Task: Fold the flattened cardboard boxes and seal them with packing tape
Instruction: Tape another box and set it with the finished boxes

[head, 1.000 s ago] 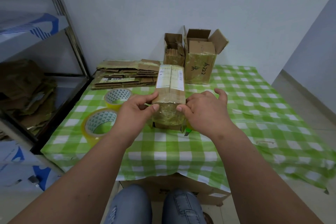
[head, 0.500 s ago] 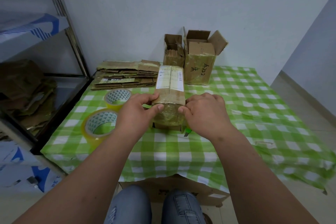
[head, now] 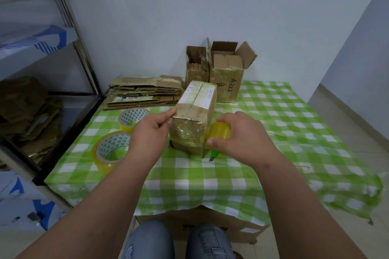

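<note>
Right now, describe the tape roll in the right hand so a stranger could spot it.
On the green checked table, find the taped box in the middle. The tape roll is pressed against its right side, gripped by the right hand; the other rolls lie untouched on the left.

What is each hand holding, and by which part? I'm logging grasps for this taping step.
The right hand grips a yellow tape roll around its outer rim. The left hand touches the cardboard box at its upper left corner.
</note>
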A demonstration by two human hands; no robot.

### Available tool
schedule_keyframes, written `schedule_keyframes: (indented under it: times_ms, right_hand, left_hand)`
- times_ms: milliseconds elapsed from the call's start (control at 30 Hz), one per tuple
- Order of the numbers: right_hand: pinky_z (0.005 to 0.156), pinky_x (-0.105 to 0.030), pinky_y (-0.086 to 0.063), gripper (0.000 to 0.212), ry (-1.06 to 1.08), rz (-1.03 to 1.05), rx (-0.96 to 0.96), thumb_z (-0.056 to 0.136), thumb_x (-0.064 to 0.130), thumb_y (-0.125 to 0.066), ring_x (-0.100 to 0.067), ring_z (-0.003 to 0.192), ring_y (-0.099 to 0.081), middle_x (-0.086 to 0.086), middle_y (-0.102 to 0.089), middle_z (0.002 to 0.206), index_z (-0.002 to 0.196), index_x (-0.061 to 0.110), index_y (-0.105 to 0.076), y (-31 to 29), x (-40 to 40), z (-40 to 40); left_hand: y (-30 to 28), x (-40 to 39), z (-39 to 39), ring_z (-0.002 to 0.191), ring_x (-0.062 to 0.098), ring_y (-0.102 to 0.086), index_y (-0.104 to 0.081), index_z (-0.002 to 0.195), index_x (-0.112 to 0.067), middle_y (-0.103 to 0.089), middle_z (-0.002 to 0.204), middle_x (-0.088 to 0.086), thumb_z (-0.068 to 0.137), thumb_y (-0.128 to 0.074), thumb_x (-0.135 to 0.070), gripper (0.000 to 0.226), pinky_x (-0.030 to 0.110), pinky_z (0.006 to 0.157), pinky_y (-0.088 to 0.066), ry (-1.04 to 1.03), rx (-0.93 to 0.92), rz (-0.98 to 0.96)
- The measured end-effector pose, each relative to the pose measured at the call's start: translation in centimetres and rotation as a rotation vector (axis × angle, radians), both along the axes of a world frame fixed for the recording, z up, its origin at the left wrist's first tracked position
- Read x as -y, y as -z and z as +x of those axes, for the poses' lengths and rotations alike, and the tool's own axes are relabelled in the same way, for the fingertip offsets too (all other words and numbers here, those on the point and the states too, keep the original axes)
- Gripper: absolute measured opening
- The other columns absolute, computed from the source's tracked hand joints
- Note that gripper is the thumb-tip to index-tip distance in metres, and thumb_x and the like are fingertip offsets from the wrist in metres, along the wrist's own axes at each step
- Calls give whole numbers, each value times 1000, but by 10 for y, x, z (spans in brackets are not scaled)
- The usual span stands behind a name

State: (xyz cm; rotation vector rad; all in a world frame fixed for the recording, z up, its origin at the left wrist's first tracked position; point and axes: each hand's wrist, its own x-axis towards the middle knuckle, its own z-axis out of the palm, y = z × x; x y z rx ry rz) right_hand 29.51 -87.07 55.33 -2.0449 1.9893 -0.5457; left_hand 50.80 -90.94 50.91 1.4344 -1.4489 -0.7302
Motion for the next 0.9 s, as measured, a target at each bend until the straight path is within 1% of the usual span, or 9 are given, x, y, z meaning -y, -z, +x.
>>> schedule_keyframes:
  times_ms: [67,133,200,300,367,467,600,733,900]
  right_hand:
    - [99,-44,-43,65,-17,-3,47,74,60,-71,-20,110,-53,8,-51,110,131,36,-55,-2,-2,9]
    - [102,-44,-43,67,-48,51,122,74,55,-64,-24,118,-51,3,-51,124,136,36,-52,-6,-3,16]
    - [100,-36,-43,71,-79,116,224,71,45,-55,-23,124,-48,1,-48,134,141,34,-49,-7,-4,23]
    - [78,-14,-43,59,-122,161,365,84,22,-60,-9,108,-54,4,-51,132,142,29,-49,-4,-8,32]
    - [77,-16,-49,55,-121,184,499,88,14,-63,-3,100,-59,8,-59,127,140,27,-53,1,-11,37]
    - [95,-34,-53,52,-67,181,710,89,14,-69,-10,107,-63,5,-67,120,137,24,-56,9,-13,41]
    - [86,-29,-55,51,-32,163,835,87,19,-73,-9,91,-66,9,-67,93,135,25,-57,16,-12,42]
    - [86,-24,-54,46,-97,228,790,93,25,-66,-5,107,-63,7,-68,122,137,28,-54,22,-15,49]
    - [102,-41,-50,47,-114,228,910,96,19,-61,-11,119,-61,6,-64,132,141,25,-52,34,-20,56]
  left_hand:
    - [-6,2,0,68,-22,-54,-60,126,-47,-63,104,-24,99,-55,-26,35,-2,58,-39,-24,95,-18]
    - [-11,5,-1,102,-11,-58,-44,145,-38,-59,130,-14,97,-53,-40,49,9,81,-41,4,234,21]
    - [-13,6,-1,136,14,-42,-23,156,-28,-39,155,-3,88,-55,-62,82,32,106,-38,39,312,98]
    - [-13,6,0,149,19,-17,-10,158,-22,-11,163,-5,73,-64,-73,113,41,118,-24,39,380,125]
    - [-10,9,4,147,21,-20,-14,158,-24,-11,160,-7,77,-69,-64,106,39,115,-26,17,413,89]
    - [-5,13,6,144,21,-25,-25,155,-27,-16,160,-2,86,-68,-51,85,37,111,-30,16,422,48]
    - [-4,19,6,149,23,-18,-29,151,-25,-6,165,2,90,-66,-41,73,38,114,-25,52,407,61]
    - [-10,29,8,151,22,-9,-23,155,-24,7,166,-1,98,-58,-31,68,28,112,-15,169,377,103]
    - [-12,35,6,152,19,-7,-19,157,-28,12,165,-5,103,-50,-27,62,24,108,-14,229,347,121]
